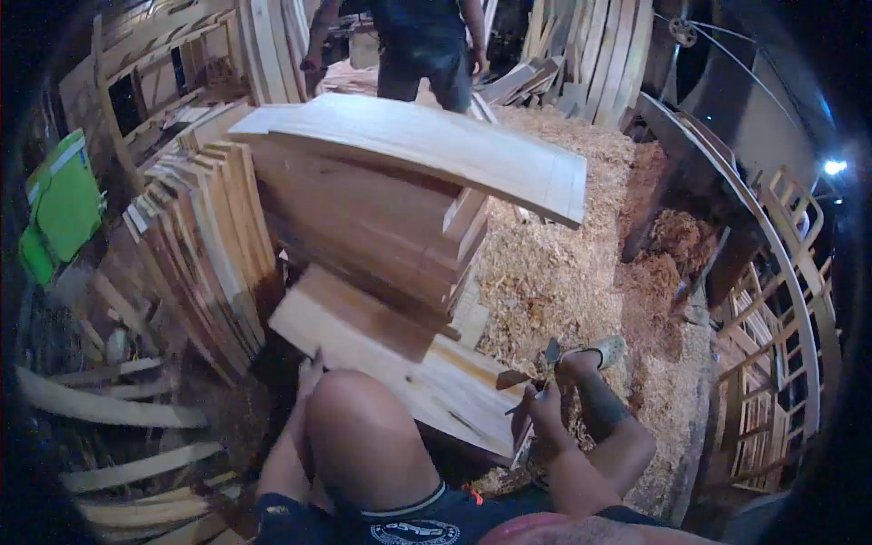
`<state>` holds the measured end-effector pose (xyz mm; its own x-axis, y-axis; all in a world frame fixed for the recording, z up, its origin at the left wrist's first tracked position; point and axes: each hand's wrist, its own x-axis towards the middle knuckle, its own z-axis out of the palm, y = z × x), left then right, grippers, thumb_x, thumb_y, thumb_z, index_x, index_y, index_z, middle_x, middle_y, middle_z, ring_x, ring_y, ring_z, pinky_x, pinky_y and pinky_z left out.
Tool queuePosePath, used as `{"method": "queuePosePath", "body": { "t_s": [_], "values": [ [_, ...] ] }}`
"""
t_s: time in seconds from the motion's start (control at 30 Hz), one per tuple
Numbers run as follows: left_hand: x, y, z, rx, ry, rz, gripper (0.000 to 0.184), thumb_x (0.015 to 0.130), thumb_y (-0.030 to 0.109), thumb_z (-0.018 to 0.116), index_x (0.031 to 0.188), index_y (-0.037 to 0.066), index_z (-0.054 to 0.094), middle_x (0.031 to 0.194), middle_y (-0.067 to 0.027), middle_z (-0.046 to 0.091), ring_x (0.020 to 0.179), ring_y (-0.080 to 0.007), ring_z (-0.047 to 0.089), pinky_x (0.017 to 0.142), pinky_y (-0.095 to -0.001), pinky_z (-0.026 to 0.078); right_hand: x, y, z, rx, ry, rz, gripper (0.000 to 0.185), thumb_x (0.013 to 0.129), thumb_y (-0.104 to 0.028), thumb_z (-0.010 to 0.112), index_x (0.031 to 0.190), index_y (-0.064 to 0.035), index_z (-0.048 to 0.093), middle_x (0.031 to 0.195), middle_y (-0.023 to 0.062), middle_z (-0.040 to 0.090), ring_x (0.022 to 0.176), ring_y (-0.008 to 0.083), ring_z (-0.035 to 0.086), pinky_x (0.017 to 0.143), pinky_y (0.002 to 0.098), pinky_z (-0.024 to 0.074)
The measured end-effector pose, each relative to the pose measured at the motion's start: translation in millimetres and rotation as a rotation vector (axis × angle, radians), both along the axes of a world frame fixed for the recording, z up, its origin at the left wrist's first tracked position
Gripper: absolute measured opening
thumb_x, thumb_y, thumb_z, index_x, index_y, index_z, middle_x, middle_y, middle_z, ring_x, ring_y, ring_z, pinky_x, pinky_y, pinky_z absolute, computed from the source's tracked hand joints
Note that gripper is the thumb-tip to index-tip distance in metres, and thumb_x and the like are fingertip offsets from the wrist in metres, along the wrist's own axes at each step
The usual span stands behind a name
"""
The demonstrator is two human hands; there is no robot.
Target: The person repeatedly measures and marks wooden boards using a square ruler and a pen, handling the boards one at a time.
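A pale wooden board (413, 377) lies tilted in front of my knees, with a brown patch and a dark knot on its face. At its near left edge, my left hand (311, 374) is closed on the board's rim; the fingertips are partly hidden. By the board's right end, my right hand (545, 406) is closed around something small and dark that I cannot make out. A dark brown flat piece (512, 379) sits just beside that hand, over the board's corner.
Ahead, a long pale plank (427, 136) rests on a stack of thick brown boards (354, 213). Upright planks (204, 236) lean at left, near a green panel (68, 204). Wood shavings (563, 282) cover the floor at right. A person (422, 45) stands behind the stack.
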<state>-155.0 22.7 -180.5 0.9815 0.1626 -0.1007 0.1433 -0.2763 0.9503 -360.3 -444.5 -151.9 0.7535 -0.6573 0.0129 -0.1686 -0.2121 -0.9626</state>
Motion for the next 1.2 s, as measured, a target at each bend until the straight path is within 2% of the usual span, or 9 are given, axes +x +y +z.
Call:
{"method": "queuePosePath", "body": {
  "t_s": [0.13, 0.3, 0.47, 0.57, 0.67, 0.77, 0.87, 0.97, 1.2],
  "values": [
    [-50.5, 17.5, -34.4, 0.34, 0.274, -0.246, 0.061, 0.098, 0.055, 0.055, 0.125, -0.001, 0.058, 0.113, -0.0149, 0.064, 0.108, -0.0273, 0.059, 0.092, -0.0401, 0.048, 9.0, -24.8, -1.8, 0.197, -0.022, 0.003, 0.026, 0.082, -0.011, 0.072, 0.106, -0.0033, 0.064, 0.093, 0.009, 0.068, 0.087, 0.0202, 0.064, 0.079, 0.0373, 0.051],
    [-74.1, 60.0, -38.6, 0.634, 0.427, -0.56, 0.054, 0.097, 0.052, 0.058, 0.116, 0.002, 0.062, 0.104, -0.0108, 0.065, 0.099, -0.0245, 0.061, 0.086, -0.0383, 0.05, 31.3, -92.2, -59.9, -0.447, 0.483, 0.037, 0.041, 0.08, -0.017, 0.074, 0.115, -0.0032, 0.059, 0.096, 0.0233, 0.069, 0.09, 0.0386, 0.069, 0.075, 0.0484, 0.0534],
    [-23.2, 83.9, -15.5, 0.916, 0.315, -0.835, 0.046, 0.096, 0.049, 0.06, 0.108, 0.004, 0.066, 0.095, -0.0068, 0.067, 0.089, -0.0217, 0.062, 0.079, -0.0366, 0.051, 5.7, -19.9, 59.9, -0.672, 0.298, 0.13, 0.038, 0.083, -0.021, 0.076, 0.11, -0.0004, 0.059, 0.096, 0.0245, 0.067, 0.087, 0.0454, 0.064, 0.075, 0.0482, 0.0518],
    [61.8, 82.0, 53.5, 0.875, 0.125, -0.747, 0.042, 0.096, 0.047, 0.062, 0.103, 0.006, 0.068, 0.089, -0.0043, 0.068, 0.083, -0.02, 0.063, 0.075, -0.0355, 0.052, -14.2, 6.9, 20.7, -0.477, 0.309, 0.381, 0.034, 0.082, -0.016, 0.074, 0.108, -0.0001, 0.058, 0.09, 0.0229, 0.066, 0.087, 0.0434, 0.065, 0.074, 0.0475, 0.0512],
    [93.1, 76.5, 159.8, 0.261, -0.013, -0.375, 0.019, 0.092, 0.026, 0.069, 0.102, 0.01, 0.07, 0.086, -0.0003, 0.066, 0.08, -0.0122, 0.062, 0.074, -0.0295, 0.051, -21.3, 45.7, 20.0, -0.496, 0.279, 0.508, 0.039, 0.08, -0.015, 0.077, 0.111, -0.0005, 0.058, 0.094, 0.0228, 0.066, 0.089, 0.0421, 0.065, 0.076, 0.0469, 0.0522],
    [121.2, 58.6, 223.7, -0.045, -0.31, -0.04, 0.031, 0.091, 0.038, 0.066, 0.095, 0.007, 0.068, 0.074, 0.0001, 0.063, 0.067, -0.0075, 0.056, 0.059, -0.0258, 0.043, -9.4, 58.2, 5.8, -0.562, 0.261, 0.55, 0.05, 0.076, -0.013, 0.079, 0.12, -0.0019, 0.057, 0.099, 0.0225, 0.065, 0.091, 0.0416, 0.064, 0.079, 0.0469, 0.0528],
    [143.9, 34.2, 244.2, -0.331, -0.3, 0.005, 0.019, 0.096, 0.027, 0.065, 0.096, 0.009, 0.069, 0.088, 0.0003, 0.068, 0.078, -0.0102, 0.062, 0.071, -0.0236, 0.048, -1.0, 57.3, 8.6, -0.684, 0.189, 0.601, 0.059, 0.072, -0.01, 0.079, 0.125, -0.0045, 0.054, 0.099, 0.0211, 0.063, 0.092, 0.0433, 0.06, 0.081, 0.0473, 0.0512],
    [152.9, -1.4, 207.8, -0.175, -0.382, -0.103, 0.029, 0.091, 0.034, 0.069, 0.097, 0.006, 0.07, 0.074, -0.0005, 0.065, 0.064, -0.0058, 0.054, 0.056, -0.0253, 0.041, -0.5, 49.1, 29.5, -0.835, 0.16, 0.542, 0.049, 0.074, -0.008, 0.078, 0.117, -0.0029, 0.057, 0.098, 0.0222, 0.065, 0.089, 0.0436, 0.062, 0.08, 0.0487, 0.0515],
    [142.7, -37.6, 184.4, 0.431, -0.115, -0.218, 0.025, 0.09, 0.023, 0.074, 0.103, 0.002, 0.072, 0.079, -0.0002, 0.066, 0.07, -0.0069, 0.06, 0.064, -0.0247, 0.051, 13.6, 5.0, 61.9, -0.377, 0.668, 0.671, 0.028, 0.09, -0.016, 0.064, 0.114, -0.0023, 0.059, 0.107, 0.0252, 0.067, 0.102, 0.0359, 0.066, 0.083, 0.0428, 0.053]
  ]
}}
